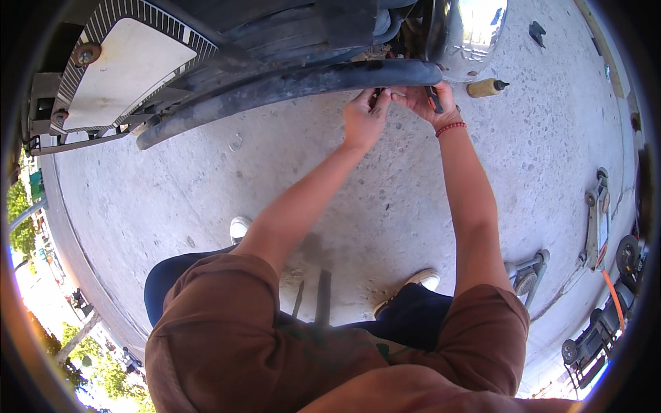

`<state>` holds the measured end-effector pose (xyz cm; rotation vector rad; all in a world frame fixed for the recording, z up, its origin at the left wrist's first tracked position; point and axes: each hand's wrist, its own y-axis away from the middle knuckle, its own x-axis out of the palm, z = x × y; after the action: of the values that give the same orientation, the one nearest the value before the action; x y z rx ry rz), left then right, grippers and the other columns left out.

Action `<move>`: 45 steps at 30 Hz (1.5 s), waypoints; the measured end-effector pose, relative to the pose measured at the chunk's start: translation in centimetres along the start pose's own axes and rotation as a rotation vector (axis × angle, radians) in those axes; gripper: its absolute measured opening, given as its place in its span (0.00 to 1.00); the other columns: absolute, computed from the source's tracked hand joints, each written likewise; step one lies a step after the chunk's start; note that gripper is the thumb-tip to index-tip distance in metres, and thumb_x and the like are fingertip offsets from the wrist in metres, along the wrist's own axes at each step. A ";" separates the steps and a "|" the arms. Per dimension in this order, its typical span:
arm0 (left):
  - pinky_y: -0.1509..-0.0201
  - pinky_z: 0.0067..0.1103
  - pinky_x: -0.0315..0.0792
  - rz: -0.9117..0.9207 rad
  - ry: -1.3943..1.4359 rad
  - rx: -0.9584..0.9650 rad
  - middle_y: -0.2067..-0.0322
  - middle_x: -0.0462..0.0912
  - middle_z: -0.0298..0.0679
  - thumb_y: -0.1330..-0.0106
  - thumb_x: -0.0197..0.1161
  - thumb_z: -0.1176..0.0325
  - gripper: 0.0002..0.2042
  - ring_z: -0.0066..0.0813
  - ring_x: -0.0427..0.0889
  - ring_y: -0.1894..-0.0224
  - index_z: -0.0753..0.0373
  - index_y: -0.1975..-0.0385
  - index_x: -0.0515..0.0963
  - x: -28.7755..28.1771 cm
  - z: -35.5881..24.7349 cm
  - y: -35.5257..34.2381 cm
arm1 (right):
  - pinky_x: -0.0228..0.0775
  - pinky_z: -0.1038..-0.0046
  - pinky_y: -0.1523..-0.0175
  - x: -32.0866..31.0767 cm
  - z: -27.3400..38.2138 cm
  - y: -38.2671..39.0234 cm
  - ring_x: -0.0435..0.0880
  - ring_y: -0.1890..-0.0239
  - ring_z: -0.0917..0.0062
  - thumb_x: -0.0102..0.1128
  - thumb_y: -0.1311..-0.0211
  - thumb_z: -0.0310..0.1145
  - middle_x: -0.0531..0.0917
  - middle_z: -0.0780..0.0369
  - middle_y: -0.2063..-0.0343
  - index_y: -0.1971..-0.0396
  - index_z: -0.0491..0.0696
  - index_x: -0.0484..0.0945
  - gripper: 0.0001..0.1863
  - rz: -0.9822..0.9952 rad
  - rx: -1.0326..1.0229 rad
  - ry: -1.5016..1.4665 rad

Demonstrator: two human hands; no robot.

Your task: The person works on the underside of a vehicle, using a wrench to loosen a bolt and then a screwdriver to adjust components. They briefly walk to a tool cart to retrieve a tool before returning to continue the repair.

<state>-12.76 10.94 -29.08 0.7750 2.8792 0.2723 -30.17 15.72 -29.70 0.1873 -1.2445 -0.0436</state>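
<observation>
A long dark rubber bar (261,93) curves along the underside of a vehicle (296,31). Just beneath its right half, my left hand (364,118) is closed with finger and thumb pinched on a small dark piece (377,93), too hidden to identify. My right hand (441,110), a red beaded bracelet at the wrist, grips a narrow black tool with orange-red trim (434,100) near the bar's right end. The fingertips of both hands almost meet and are partly hidden by the bar.
A yellowish bottle (483,88) lies right of my hands on the concrete floor (227,186). A dark bracket (537,33) is farther back. At right are a floor jack (595,220), an orange hose (613,299) and wheeled equipment (589,344). A pale plate (131,76) hangs at upper left.
</observation>
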 end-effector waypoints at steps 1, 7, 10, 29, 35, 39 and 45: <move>0.76 0.14 0.62 0.010 0.048 -0.002 0.81 0.76 0.28 0.31 0.59 0.63 0.10 0.11 0.69 0.79 0.64 0.63 0.79 0.1 -0.4 0.1 | 0.65 0.56 0.39 0.3 -0.2 0.1 0.72 0.42 0.61 0.55 0.41 0.34 0.76 0.54 0.45 0.44 0.45 0.71 0.24 0.030 -0.015 -0.018; 0.77 0.14 0.63 0.032 0.178 0.005 0.80 0.76 0.29 0.29 0.55 0.65 0.10 0.12 0.68 0.80 0.65 0.63 0.78 0.5 -1.7 0.2 | 0.64 0.59 0.40 1.3 -2.0 0.5 0.75 0.48 0.63 0.52 0.45 0.28 0.80 0.55 0.54 0.55 0.43 0.76 0.16 -0.159 -0.071 -0.144; 0.77 0.14 0.63 0.049 0.179 -0.049 0.77 0.76 0.29 0.29 0.54 0.65 0.10 0.12 0.67 0.80 0.66 0.63 0.77 0.5 -2.7 0.8 | 0.66 0.60 0.42 0.5 -0.8 0.5 0.76 0.52 0.63 0.50 0.48 0.23 0.80 0.54 0.58 0.59 0.41 0.76 0.15 -0.248 0.000 0.079; 0.81 0.13 0.56 -0.074 0.352 0.051 0.81 0.69 0.26 0.28 0.52 0.66 0.09 0.10 0.63 0.82 0.64 0.61 0.76 -0.6 0.9 0.2 | 0.62 0.50 0.35 4.5 -2.1 0.0 0.71 0.41 0.53 0.47 0.50 0.21 0.73 0.47 0.45 0.42 0.36 0.65 0.30 -0.089 -0.055 0.032; 0.80 0.14 0.57 -0.064 0.397 -0.037 0.82 0.69 0.27 0.28 0.54 0.63 0.10 0.11 0.64 0.82 0.63 0.62 0.77 -1.1 -0.4 0.4 | 0.62 0.48 0.35 5.2 -2.5 0.4 0.70 0.40 0.54 0.45 0.51 0.19 0.73 0.47 0.46 0.43 0.38 0.65 0.29 -0.115 -0.031 -0.102; 0.76 0.19 0.66 -0.030 0.002 -0.023 0.80 0.77 0.32 0.30 0.56 0.59 0.13 0.17 0.74 0.79 0.63 0.59 0.77 -1.1 0.3 0.5 | 0.64 0.49 0.36 3.9 -1.7 1.0 0.70 0.41 0.54 0.43 0.53 0.18 0.72 0.47 0.45 0.45 0.35 0.66 0.29 -0.190 0.033 -0.080; 0.73 0.17 0.66 0.231 -0.052 -0.046 0.79 0.77 0.29 0.29 0.55 0.58 0.14 0.16 0.74 0.76 0.62 0.54 0.76 -1.7 3.2 -0.9 | 0.67 0.54 0.36 0.7 -1.3 1.5 0.70 0.39 0.55 0.43 0.55 0.17 0.71 0.47 0.43 0.44 0.35 0.66 0.31 -0.296 0.096 0.140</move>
<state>-11.13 9.73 -32.26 1.0905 2.7253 0.3379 -28.79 17.25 -29.26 0.4504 -1.0721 -0.2230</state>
